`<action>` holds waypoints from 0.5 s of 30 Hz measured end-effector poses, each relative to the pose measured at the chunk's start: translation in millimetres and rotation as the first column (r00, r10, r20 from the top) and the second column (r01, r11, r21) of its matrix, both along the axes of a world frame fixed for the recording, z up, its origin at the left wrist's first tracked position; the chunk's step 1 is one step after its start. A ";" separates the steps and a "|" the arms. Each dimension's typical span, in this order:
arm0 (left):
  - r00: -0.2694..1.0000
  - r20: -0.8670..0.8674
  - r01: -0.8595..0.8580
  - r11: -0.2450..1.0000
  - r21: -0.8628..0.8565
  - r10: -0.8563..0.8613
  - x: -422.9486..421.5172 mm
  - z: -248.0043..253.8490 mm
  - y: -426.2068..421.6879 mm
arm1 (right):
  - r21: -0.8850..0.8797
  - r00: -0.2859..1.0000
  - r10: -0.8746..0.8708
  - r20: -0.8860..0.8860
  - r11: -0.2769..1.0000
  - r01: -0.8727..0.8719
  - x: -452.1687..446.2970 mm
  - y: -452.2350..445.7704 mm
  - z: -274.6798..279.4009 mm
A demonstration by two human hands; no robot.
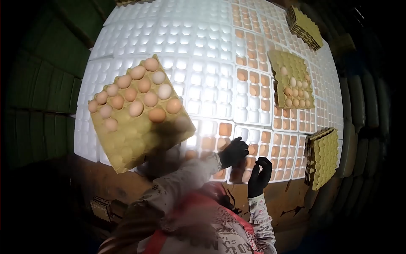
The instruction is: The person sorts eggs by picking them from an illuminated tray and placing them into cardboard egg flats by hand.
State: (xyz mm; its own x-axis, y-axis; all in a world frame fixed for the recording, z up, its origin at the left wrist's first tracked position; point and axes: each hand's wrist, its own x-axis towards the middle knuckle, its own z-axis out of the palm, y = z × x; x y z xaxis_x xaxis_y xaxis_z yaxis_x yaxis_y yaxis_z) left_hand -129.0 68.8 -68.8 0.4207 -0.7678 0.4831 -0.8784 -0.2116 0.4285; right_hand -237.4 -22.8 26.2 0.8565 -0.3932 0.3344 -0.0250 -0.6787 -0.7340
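Note:
My left hand (pixel 234 153), in a black glove, reaches over the white trays with its fingers bent and pressed together; what is under them is hidden. Close by on the right, my right hand (pixel 259 177), also black-gloved, has its fingers curled toward the thumb. A pale patch shows between them, too small to name. Beneath both hands lies a white egg tray (pixel 233 172) with brown eggs (pixel 252 150) in some cells. To the left, a tilted pulp egg tray (pixel 139 142) carries several brown and pale eggs (pixel 135 109) in its upper part; its lower cells hold none.
White plastic trays (pixel 211 91) cover the table, those at right largely filled with eggs. A part-filled pulp tray (pixel 277 80) rests on them. Stacks of pulp trays stand at the right front (pixel 323 158) and far right (pixel 305 27). Green stacked crates (pixel 42 89) line the left.

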 end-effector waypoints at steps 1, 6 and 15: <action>0.998 -0.059 -0.032 0.991 -0.129 0.024 -2.2 6.2 6.4 | 0.031 1.000 0.023 0.012 0.999 -0.024 8.2 2.4 2.3; 0.860 -0.484 -0.141 0.987 0.079 0.162 -21.6 111.8 98.3 | 0.249 0.940 0.337 0.059 0.907 -0.340 88.2 48.2 26.5; 0.614 -0.020 -0.787 0.614 0.058 0.789 73.6 118.8 286.3 | -0.278 0.530 0.711 -0.462 0.451 -0.848 234.5 155.0 70.8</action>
State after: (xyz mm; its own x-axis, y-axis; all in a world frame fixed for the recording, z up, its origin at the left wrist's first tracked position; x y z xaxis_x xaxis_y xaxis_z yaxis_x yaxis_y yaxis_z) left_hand -55.4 355.1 50.0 0.8907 -0.1496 0.4293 -0.3483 -0.8314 0.4329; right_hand -2.9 132.3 97.0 0.7909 0.6119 -0.0044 0.5544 -0.7197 -0.4180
